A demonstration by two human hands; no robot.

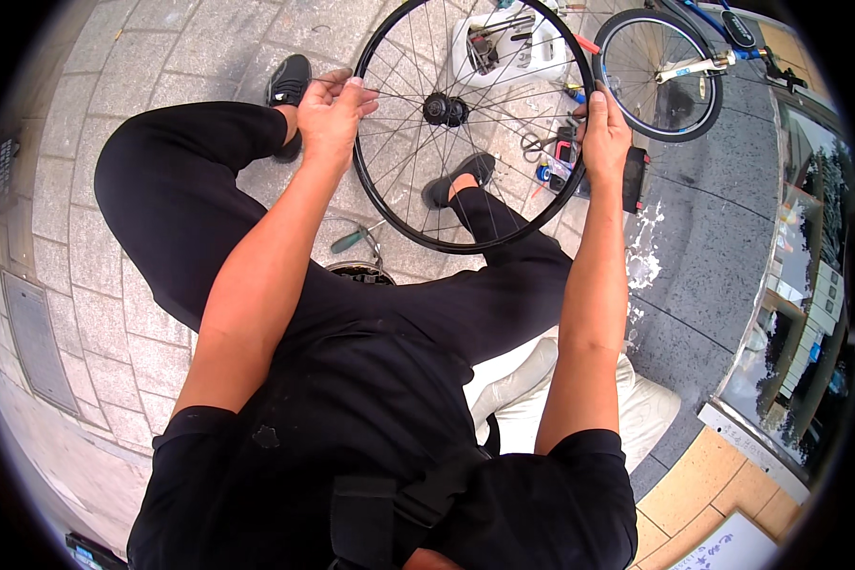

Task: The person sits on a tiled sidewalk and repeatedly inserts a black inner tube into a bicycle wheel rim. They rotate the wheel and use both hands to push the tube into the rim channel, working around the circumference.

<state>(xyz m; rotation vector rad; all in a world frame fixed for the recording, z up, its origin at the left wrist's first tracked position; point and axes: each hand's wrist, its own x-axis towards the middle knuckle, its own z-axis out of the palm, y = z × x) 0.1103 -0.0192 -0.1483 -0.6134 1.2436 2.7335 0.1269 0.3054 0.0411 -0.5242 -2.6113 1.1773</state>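
Between both hands, black spoked wheel (472, 123), tyreless.

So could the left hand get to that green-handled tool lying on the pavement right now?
Probably not right away. The left hand is gripping the rim of the bare wheel, and the green-handled tool lies on the pavement below the wheel, by the left thigh. Nothing covers it, but the hand would have to let go first.

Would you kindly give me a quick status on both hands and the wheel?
Left hand and right hand gripping opposite sides of the bare bicycle wheel, held upright. Tools scattered on the paving behind; nothing blocking.
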